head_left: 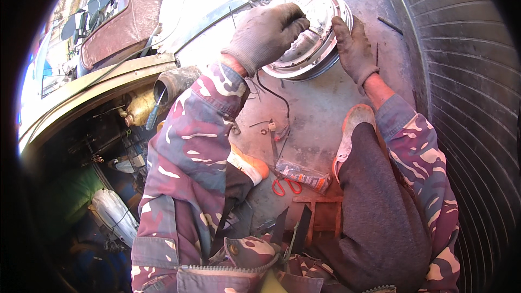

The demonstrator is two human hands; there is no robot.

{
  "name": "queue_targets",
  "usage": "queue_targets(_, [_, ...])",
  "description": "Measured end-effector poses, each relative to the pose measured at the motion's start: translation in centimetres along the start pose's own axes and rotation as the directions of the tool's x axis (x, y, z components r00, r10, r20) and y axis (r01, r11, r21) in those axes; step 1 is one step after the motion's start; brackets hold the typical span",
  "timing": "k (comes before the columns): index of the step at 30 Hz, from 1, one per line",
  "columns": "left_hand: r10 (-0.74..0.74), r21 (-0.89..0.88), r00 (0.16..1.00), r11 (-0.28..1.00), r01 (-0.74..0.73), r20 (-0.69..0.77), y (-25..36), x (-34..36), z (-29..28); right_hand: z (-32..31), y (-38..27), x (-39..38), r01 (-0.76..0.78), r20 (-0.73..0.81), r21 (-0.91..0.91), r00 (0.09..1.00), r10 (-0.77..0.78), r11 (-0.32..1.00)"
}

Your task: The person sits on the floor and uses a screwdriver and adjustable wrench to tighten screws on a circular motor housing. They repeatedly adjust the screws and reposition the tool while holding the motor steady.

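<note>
A round silvery metal piece with a raised lip, resembling a wheel rim (319,19), lies at the far middle of the grey floor surface. Over its left part, my gloved left hand (268,35) is closed in a pinch. Whatever sits between those fingertips is too small to make out. My gloved right hand (355,51) grips the right edge of the wheel rim, thumb on the lip and fingers along the outer side. A dark cable (281,97) curves out from beneath the left side of the round piece.
Red-handled scissors (286,186), a clear packet (305,175) and a reddish metal frame (312,201) lie between my feet. A metal can (179,81) and a screwdriver (152,115) are at left, above clutter. A ribbed metal wall (472,54) bounds the right side.
</note>
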State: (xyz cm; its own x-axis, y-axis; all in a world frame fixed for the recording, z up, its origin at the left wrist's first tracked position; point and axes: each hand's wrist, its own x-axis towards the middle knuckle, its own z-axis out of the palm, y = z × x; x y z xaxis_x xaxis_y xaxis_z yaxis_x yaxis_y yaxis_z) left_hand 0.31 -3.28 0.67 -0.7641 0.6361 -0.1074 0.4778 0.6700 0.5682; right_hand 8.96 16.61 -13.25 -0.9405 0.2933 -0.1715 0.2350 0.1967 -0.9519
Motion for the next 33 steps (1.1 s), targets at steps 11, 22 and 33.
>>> queue_targets(11, [0.114,0.056,0.993,0.992,-0.114,0.001,-0.3,-0.4,-0.1,0.0,0.2,0.2,0.012,-0.015,-0.058,1.0,-0.013,0.998])
queue_targets(22, [-0.187,0.005,0.969,0.982,0.189,0.164,0.9,0.8,-1.1,0.2,0.6,0.3,0.048,-0.014,-0.042,0.999,-0.048,0.998])
queue_targets(33, [-0.006,0.24,0.986,0.97,-0.036,0.17,2.0,1.3,-2.1,-0.1,-0.2,0.3,0.033,-0.003,-0.07,0.999,-0.033,0.997])
